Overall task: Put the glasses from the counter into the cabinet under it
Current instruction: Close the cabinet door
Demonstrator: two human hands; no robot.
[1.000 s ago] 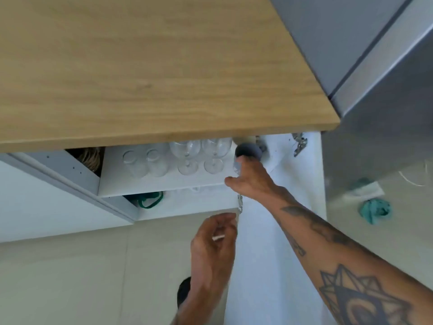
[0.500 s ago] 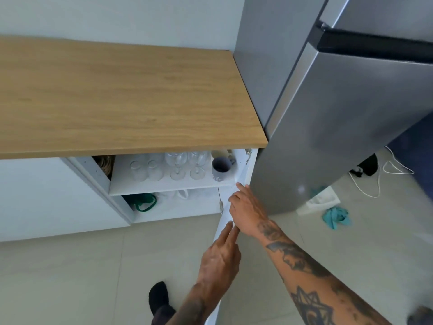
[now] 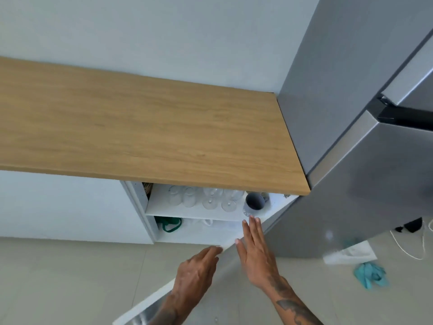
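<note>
Both hands have withdrawn from the shelf to the cabinet door (image 3: 178, 287). Worktop (image 3: 140, 137) bare; glasses (image 3: 206, 199) stand on the upper shelf (image 3: 194, 215) beneath it, a grey mug (image 3: 255, 202) at 3 o'clock. Right hand (image 3: 256, 252) and left hand (image 3: 196, 275), fingers straight and together, empty, lie on the door edge, probably to close it.

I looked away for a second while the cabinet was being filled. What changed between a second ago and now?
The right hand let go of the grey mug on the upper shelf and pulled back, now flat on the open cabinet door. The left hand moved to the door's edge. The glasses stayed put.
</note>
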